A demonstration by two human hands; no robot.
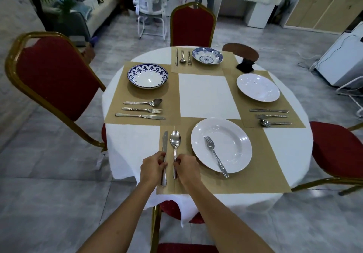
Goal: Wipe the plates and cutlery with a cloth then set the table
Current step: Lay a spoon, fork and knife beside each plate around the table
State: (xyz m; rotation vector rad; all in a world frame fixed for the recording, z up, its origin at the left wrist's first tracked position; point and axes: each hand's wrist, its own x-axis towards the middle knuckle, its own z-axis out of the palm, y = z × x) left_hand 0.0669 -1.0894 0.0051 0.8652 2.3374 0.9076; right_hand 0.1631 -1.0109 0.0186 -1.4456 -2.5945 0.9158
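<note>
On the near tan placemat (255, 176) a knife (164, 144) and a spoon (175, 142) lie side by side, left of a white plate (235, 134). My left hand (152, 169) pinches the knife's handle. My right hand (187, 167) pinches the spoon's handle. A fork (215, 154) lies across the white plate. A dark cloth (245, 65) sits bunched at the far right of the table.
Three other settings lie on the round white-clothed table (129, 146): a blue-patterned bowl (147, 76) with cutlery at left, a blue bowl (207, 55) with cutlery at the far side, a white plate (258, 87) with cutlery at right. Red chairs (57, 79) surround the table.
</note>
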